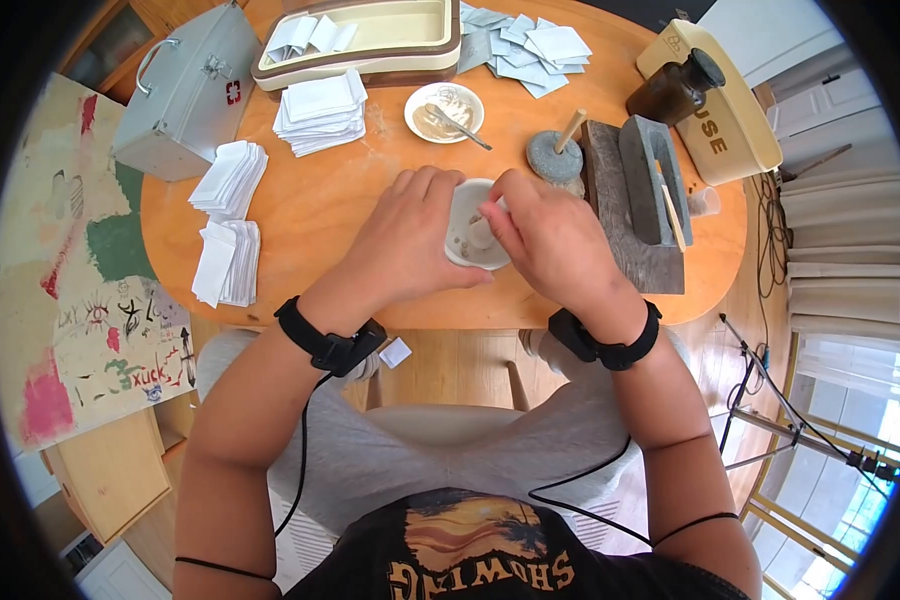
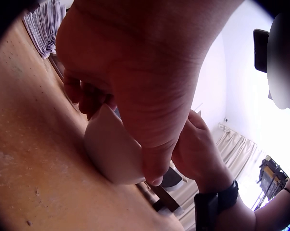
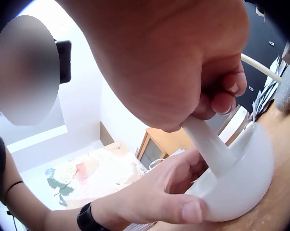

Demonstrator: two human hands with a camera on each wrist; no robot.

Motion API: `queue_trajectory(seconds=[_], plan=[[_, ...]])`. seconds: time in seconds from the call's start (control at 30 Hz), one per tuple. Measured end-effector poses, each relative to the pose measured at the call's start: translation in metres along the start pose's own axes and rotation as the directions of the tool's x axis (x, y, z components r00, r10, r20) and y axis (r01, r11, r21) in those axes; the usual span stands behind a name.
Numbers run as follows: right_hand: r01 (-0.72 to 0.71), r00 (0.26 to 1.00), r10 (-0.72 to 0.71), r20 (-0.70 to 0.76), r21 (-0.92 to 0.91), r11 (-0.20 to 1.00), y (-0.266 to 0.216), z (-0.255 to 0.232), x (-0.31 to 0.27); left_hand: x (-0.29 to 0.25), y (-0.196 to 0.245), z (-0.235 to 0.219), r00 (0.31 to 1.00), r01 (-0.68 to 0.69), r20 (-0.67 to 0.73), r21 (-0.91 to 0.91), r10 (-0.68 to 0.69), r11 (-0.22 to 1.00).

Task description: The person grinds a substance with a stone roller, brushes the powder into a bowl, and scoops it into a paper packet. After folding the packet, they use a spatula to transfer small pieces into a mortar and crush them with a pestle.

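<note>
In the head view a white mortar (image 1: 462, 212) stands near the front of the wooden table, with a few dark bits inside. My left hand (image 1: 405, 232) steadies it, thumb and fingers curled around its wall; the left wrist view shows the smooth outer side of the mortar (image 2: 109, 149) below the palm. My right hand (image 1: 562, 238) grips a white pestle (image 3: 211, 148), whose lower end is down inside the bowl of the mortar and whose top is hidden in the fist. Just beyond is a small white bowl (image 1: 420, 103) with brownish paste and a spoon (image 1: 458, 128).
Stacks of white paper packets (image 1: 320, 110) lie at the left, beside a metal case (image 1: 185, 95). A cream tray (image 1: 395, 40) is at the back. To the right are a round grey stone (image 1: 550, 160) with a wooden handle, a stone trough (image 1: 645, 180), and a dark jar (image 1: 665, 95).
</note>
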State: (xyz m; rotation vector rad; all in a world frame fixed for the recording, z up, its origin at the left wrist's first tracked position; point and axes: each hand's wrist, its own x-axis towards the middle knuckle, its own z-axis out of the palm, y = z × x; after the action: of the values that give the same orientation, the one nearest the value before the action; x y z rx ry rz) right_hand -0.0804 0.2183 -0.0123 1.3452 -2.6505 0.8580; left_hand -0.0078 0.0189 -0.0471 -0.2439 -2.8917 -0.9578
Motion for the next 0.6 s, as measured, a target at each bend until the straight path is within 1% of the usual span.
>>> queue_trajectory(seconds=[0.03, 0.07, 0.13, 0.17, 0.23, 0.27, 0.33, 0.37, 0.43, 0.47, 0.53, 0.57, 0.6], plan=[[-0.042, 0.999, 0.043, 0.009, -0.035, 0.998, 0.0, -0.001, 0.001, 0.0, 0.0, 0.001, 1.0, -0.006, -0.004, -0.001, 0.006, 1.0], [-0.043, 0.999, 0.043, 0.01, -0.035, 0.998, 0.002, 0.002, 0.001, -0.001, 0.0, 0.001, 1.0, -0.006, -0.004, -0.002, 0.005, 1.0], [0.102, 0.99, -0.103, -0.1, -0.012, 0.995, 0.008, 0.009, 0.002, -0.001, 0.001, 0.0, 1.0, -0.006, -0.012, 0.0, 0.006, 1.0], [0.102, 0.99, -0.102, -0.101, -0.013, 0.995, 0.008, 0.008, 0.0, 0.0, 0.001, 0.0, 1.0, -0.007, -0.012, 0.0, 0.007, 1.0], [0.075, 0.997, -0.077, 0.019, 0.092, 0.993, 0.003, 0.004, -0.002, 0.0, 0.002, -0.002, 1.0, 0.011, 0.007, -0.002, -0.011, 1.0], [0.075, 0.997, -0.078, 0.019, 0.093, 0.993, 0.003, 0.001, -0.001, 0.0, 0.001, -0.001, 1.0, 0.012, 0.007, -0.002, -0.012, 1.0], [0.007, 1.0, -0.007, 0.0, -0.042, 0.999, 0.003, -0.005, 0.0, 0.0, 0.0, 0.0, 1.0, -0.005, -0.009, -0.005, 0.005, 1.0], [0.007, 1.0, -0.007, 0.001, -0.042, 0.999, 0.005, -0.002, 0.001, 0.0, 0.001, 0.0, 1.0, -0.005, -0.009, -0.006, 0.005, 1.0], [0.108, 0.987, -0.11, -0.118, -0.025, 0.994, 0.009, 0.007, 0.001, 0.0, 0.002, 0.0, 1.0, 0.003, -0.002, -0.005, -0.003, 1.0], [0.107, 0.987, -0.109, -0.119, -0.025, 0.994, 0.009, 0.006, 0.0, 0.0, 0.002, -0.001, 1.0, 0.002, -0.002, -0.004, -0.002, 1.0], [0.086, 0.996, -0.087, 0.008, 0.104, 0.991, 0.006, 0.002, -0.002, 0.0, 0.002, -0.002, 1.0, 0.011, 0.007, -0.006, -0.011, 1.0], [0.086, 0.996, -0.087, 0.008, 0.105, 0.991, 0.006, -0.001, -0.001, 0.0, 0.002, -0.001, 1.0, 0.012, 0.007, -0.006, -0.012, 1.0], [0.051, 0.999, -0.051, 0.016, 0.044, 0.998, 0.005, -0.004, 0.0, 0.0, 0.001, 0.0, 1.0, 0.006, 0.005, -0.004, -0.006, 1.0]])
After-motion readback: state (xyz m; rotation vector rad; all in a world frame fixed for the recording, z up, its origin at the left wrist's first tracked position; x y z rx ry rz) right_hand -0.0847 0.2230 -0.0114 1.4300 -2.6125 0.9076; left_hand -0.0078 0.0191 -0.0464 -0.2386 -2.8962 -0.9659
